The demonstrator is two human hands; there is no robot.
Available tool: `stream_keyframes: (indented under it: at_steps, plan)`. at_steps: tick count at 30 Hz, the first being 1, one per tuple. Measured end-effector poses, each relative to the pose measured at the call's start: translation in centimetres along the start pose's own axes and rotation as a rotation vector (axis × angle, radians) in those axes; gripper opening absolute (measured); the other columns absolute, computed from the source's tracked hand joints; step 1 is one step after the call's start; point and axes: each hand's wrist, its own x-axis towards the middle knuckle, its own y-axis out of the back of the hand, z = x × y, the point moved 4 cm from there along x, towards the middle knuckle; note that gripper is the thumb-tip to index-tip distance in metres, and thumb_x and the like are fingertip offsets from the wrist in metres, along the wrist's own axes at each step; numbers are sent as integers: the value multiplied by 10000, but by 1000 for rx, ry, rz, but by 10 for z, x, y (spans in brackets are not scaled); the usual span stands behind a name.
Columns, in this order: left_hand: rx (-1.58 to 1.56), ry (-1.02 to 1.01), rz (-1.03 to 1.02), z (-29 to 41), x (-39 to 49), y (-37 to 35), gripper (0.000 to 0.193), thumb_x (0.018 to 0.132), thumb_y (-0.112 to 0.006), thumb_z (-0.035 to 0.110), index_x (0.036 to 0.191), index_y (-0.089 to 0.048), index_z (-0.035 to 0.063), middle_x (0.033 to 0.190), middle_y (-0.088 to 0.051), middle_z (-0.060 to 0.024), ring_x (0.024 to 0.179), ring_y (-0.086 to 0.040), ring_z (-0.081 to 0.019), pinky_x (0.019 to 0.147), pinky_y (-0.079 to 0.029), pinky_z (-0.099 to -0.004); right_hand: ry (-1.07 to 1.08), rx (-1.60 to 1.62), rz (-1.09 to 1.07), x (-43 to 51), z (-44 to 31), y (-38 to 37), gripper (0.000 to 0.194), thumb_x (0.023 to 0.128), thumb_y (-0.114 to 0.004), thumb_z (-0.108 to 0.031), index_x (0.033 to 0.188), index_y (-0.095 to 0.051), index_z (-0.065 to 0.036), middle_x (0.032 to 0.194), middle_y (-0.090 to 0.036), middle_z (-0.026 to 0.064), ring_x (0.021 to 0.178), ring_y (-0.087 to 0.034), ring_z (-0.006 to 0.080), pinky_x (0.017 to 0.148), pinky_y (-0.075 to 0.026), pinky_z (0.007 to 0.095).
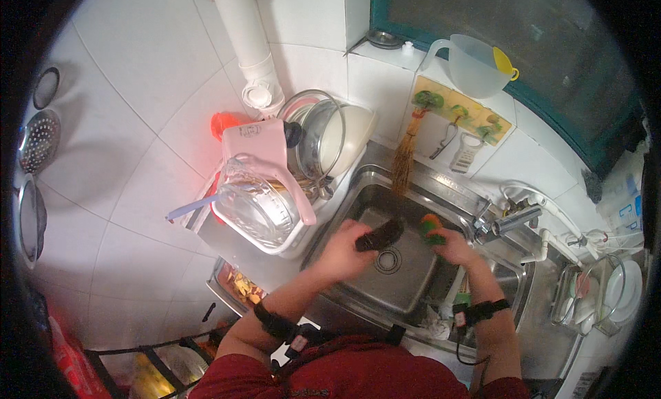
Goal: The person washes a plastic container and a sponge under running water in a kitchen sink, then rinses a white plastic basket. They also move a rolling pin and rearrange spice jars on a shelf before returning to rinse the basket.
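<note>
My left hand [345,252] is over the left part of the stainless steel sink basin [413,290], closed around a dark brown, oblong object [382,235] whose kind I cannot make out. Opposite it, my right hand [456,248] grips a small green and orange item [431,228], perhaps a scrubber; blur hides its details. The two held things are apart. Below the dark object shows the round drain [387,260] in the basin floor.
A white dish rack [292,250] crowded with a pink cutting board [256,143], glass lid and bowls stands left of the sink. A straw brush [405,153] and a grater [467,152] hang behind. The faucet [516,221] is at right. A clear jug [477,68] sits on the sill.
</note>
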Motion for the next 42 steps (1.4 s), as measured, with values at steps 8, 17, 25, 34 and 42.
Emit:
stream_keyframes:
  at_steps: [8,17,25,34,42]
  plan:
    - [-267,-75,280,77,27,158,306,733,-674,7,1009,-543,17,856,-582,-25,817,-535,-104,734,-449,-245,342,448,280,10,-173,11,748,696,-658,-84,1344,-293,-158,1268,-448,158,1151,-478,271,954,-379,360]
    - [24,211,356,63,65,241,292,747,-651,103,996,-552,-12,812,-599,-64,738,-557,-146,679,-450,-272,596,58,361,94,-302,22,666,705,-620,-125,1299,-324,-67,1068,-557,266,959,-555,421,791,-455,462]
    - [-108,223,199,23,100,246,333,735,-647,118,1001,-535,-47,856,-586,-107,736,-566,-178,632,-470,-300,443,-292,-124,143,-312,17,665,623,-699,-182,1204,-394,-76,964,-601,214,908,-577,392,768,-456,430]
    - [-349,226,329,33,118,270,307,737,-617,64,1000,-512,-54,846,-570,-121,720,-574,-185,606,-493,-309,515,-247,101,140,-319,65,517,629,-665,-138,1118,-509,-76,962,-595,218,919,-581,372,795,-471,410]
    - [-491,229,409,24,148,262,256,772,-589,83,981,-508,-40,843,-571,-102,686,-563,-175,570,-474,-291,235,-28,471,119,-315,17,625,711,-594,-117,1293,-366,-94,1108,-460,267,957,-548,399,798,-473,439]
